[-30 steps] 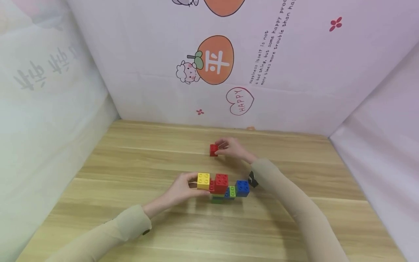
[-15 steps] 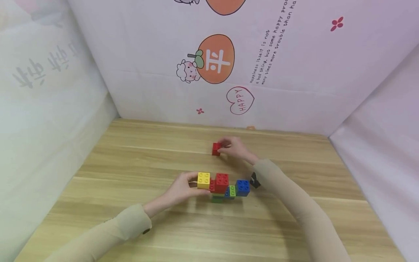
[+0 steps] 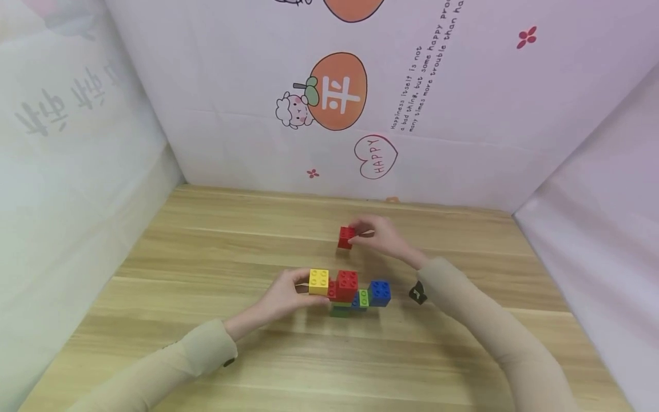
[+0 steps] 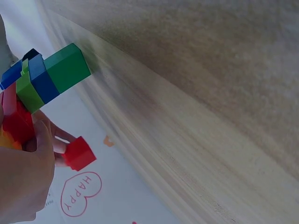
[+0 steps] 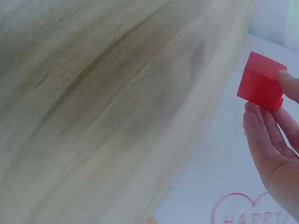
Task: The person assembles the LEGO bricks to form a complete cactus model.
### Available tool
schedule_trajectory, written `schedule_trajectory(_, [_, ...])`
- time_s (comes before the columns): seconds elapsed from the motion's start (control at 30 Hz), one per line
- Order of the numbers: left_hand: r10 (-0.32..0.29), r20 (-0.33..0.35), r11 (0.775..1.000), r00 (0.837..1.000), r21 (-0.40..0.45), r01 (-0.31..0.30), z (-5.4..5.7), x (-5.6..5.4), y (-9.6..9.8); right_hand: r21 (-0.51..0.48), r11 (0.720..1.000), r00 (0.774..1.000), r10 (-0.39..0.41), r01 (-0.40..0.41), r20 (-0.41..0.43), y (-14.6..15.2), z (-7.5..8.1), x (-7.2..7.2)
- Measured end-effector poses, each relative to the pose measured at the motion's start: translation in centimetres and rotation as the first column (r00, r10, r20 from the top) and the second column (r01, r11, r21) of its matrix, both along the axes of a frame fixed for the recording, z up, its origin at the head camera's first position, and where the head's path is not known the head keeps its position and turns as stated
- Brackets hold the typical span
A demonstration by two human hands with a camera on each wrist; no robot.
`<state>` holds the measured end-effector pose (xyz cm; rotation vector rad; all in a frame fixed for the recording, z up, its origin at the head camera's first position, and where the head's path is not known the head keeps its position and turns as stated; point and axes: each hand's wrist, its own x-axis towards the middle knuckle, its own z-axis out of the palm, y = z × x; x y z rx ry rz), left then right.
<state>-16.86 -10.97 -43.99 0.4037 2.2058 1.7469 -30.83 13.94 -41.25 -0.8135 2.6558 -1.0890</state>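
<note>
My left hand point(image 3: 282, 296) grips a joined group of toy building bricks at its left end, between thumb and fingers. The group has a yellow brick point(image 3: 318, 281), a raised red brick point(image 3: 347, 285), a lime green brick point(image 4: 29, 94), a blue brick point(image 3: 380, 293) at the right end and a green brick point(image 4: 67, 68) at the bottom. Whether that green brick touches the table cannot be told. Farther back, my right hand point(image 3: 382, 237) pinches a single red brick point(image 5: 262, 80) between thumb and fingertips. In the right wrist view this brick is held off the table.
A wood-grain table point(image 3: 257, 366) lies under both hands. White printed cloth point(image 3: 231, 149) stands behind it, with more cloth on the left and right sides. A small dark piece point(image 3: 417, 293) sits at the right cuff.
My right hand has shifted a little to the right with the red brick in its fingers, and the right forearm swings the same way. My left hand and the joined bricks stay nearly still.
</note>
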Motion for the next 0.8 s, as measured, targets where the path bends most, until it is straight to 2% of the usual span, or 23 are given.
schedule_trajectory(0.23, [0.002, -0.009, 1.0, 1.0, -0.006, -0.002, 0.0, 0.0, 0.1, -0.06, 0.998, 0.999, 0.028, -0.03, -0.041, 1.2, 2.1, 2.3])
schedule_trajectory(0.8, [0.018, -0.01, 0.999, 1.0, -0.033, -0.018, 0.0, 0.3, 0.3, -0.08, 0.993, 0.987, 0.079, -0.091, -0.14, 2.1, 6.6, 7.7])
